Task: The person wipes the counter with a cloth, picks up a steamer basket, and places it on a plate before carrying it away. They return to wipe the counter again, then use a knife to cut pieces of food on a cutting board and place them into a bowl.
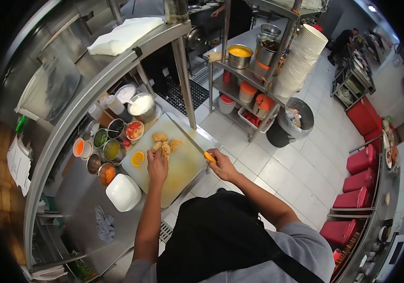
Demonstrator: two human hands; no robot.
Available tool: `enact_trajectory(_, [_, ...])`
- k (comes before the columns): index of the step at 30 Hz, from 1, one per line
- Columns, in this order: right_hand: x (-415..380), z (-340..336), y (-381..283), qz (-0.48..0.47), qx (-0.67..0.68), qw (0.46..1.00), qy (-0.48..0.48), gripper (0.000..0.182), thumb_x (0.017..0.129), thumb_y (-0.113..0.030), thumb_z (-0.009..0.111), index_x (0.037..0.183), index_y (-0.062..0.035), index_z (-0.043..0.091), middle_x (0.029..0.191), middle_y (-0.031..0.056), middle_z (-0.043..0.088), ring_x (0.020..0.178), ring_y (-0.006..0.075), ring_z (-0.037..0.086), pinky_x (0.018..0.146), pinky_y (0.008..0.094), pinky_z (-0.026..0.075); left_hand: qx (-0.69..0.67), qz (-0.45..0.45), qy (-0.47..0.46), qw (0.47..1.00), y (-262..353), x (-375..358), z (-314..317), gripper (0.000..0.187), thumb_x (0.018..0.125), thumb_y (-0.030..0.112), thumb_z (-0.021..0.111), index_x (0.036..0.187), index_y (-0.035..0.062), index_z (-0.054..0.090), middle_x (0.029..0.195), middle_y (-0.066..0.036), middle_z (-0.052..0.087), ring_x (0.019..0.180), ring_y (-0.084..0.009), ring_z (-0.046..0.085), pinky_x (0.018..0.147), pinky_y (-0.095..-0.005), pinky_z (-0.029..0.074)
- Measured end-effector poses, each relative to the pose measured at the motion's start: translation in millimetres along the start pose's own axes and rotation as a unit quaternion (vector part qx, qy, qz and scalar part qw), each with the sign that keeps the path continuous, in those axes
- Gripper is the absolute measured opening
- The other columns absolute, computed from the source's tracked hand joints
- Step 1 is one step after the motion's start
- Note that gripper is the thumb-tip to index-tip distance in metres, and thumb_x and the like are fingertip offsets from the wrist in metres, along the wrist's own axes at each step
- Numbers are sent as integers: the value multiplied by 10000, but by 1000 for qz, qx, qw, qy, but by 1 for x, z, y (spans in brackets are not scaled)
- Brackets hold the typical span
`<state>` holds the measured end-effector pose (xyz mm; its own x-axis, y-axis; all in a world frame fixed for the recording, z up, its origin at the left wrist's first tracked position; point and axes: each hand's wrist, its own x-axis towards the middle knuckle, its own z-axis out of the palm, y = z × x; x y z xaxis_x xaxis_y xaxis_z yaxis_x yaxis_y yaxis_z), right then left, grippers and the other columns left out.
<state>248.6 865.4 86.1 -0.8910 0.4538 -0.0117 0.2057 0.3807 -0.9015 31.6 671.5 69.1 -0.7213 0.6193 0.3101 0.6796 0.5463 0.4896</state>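
Observation:
My right hand [223, 165] grips the orange-yellow handle of a long knife [185, 132]; its blade points up and away over the right side of the white cutting board [179, 175]. Several golden, battered-looking fried pieces [160, 137] lie on the board. My left hand [157, 166] has its fingers closed on the nearest fried piece [166, 150], partly covering it. An orange slice [138, 158] rests flat on the board, just left of that hand. Beside the board's left edge stands a white square bowl [123, 193], with nothing visible inside.
Small containers of sauces and toppings, including a green one [112, 149], crowd the board's left side. A grey cloth [104, 223] lies on the steel counter. Ahead right are a steel shelf [244, 75], stacked bowls [301, 59] and a lined bin [290, 123]. Other people stand farther off.

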Motion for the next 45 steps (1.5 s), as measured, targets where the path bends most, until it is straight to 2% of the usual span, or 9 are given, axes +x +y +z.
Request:
enact_trajectory(10, [-17, 22, 6, 17, 36, 999, 19, 376, 955, -265, 619, 1232, -55, 475, 889, 157, 637, 766, 281, 606, 704, 370, 483, -33, 19, -37, 999, -3, 12, 7, 528, 834, 109, 673, 1333, 26, 522, 1167, -157, 485, 1063, -352, 552, 862, -442, 501])
enact_trajectory(17, [-35, 16, 14, 17, -2, 1000, 5, 337, 962, -251, 618, 1207, -57, 493, 863, 142, 628, 729, 251, 595, 678, 359, 477, 13, -8, -80, 997, -3, 17, 9, 230, 885, 148, 607, 1077, 25, 581, 1083, -179, 562, 988, -398, 595, 825, -479, 507])
enact_trajectory(21, [-49, 9, 18, 31, 9, 999, 5, 340, 954, -237, 635, 1208, -58, 498, 856, 140, 631, 722, 242, 601, 669, 352, 481, 8, -33, -68, 997, -2, 4, 4, 229, 891, 156, 607, 1074, 25, 569, 1110, -182, 556, 956, -411, 604, 825, -481, 509])
enact_trajectory(27, [-69, 4, 35, 54, -20, 998, 7, 352, 950, -230, 639, 1214, -49, 493, 860, 158, 645, 730, 261, 615, 673, 364, 489, -43, -63, -28, 997, -10, -17, -3, 365, 883, 150, 620, 1224, 42, 547, 1140, -188, 526, 1018, -392, 586, 858, -468, 503])
enact_trajectory(29, [-69, 4, 39, 57, -28, 998, -1, 354, 950, -227, 639, 1214, -45, 490, 854, 163, 645, 727, 271, 615, 672, 369, 489, -46, -48, 50, 997, -15, -22, -4, 473, 853, 90, 646, 1306, 37, 521, 1082, -166, 546, 925, -332, 610, 823, -418, 508])
enact_trajectory(35, [-61, 3, 36, 91, -45, 995, -23, 366, 943, -217, 644, 1222, -41, 485, 828, 180, 641, 708, 296, 616, 668, 379, 491, -136, -165, -14, 977, -27, -26, 3, 502, 844, 76, 664, 1315, 22, 499, 1146, -193, 542, 968, -337, 615, 846, -435, 514])
enact_trajectory(41, [-56, 4, 39, 95, -32, 995, -21, 362, 941, -217, 645, 1214, -37, 490, 830, 185, 647, 709, 299, 620, 666, 384, 493, -202, -106, 8, 974, -38, -14, 25, 571, 831, 85, 697, 1354, 7, 480, 1210, -201, 561, 936, -289, 629, 823, -387, 522])
enact_trajectory(43, [-55, 3, 35, 99, -39, 994, -28, 342, 953, -199, 633, 1216, -34, 489, 802, 107, 623, 650, 177, 581, 610, 320, 484, -213, -95, 0, 972, -39, -8, 27, 575, 833, 82, 696, 1359, 7, 476, 1215, -203, 564, 924, -283, 633, 817, -382, 522])
enact_trajectory(45, [-56, 4, 36, 87, -46, 995, -20, 353, 948, -207, 638, 1216, -32, 490, 814, 143, 637, 676, 232, 603, 635, 350, 489, -223, -83, -10, 971, -36, -5, 24, 579, 835, 78, 694, 1365, 7, 471, 1219, -204, 567, 913, -277, 636, 811, -378, 523])
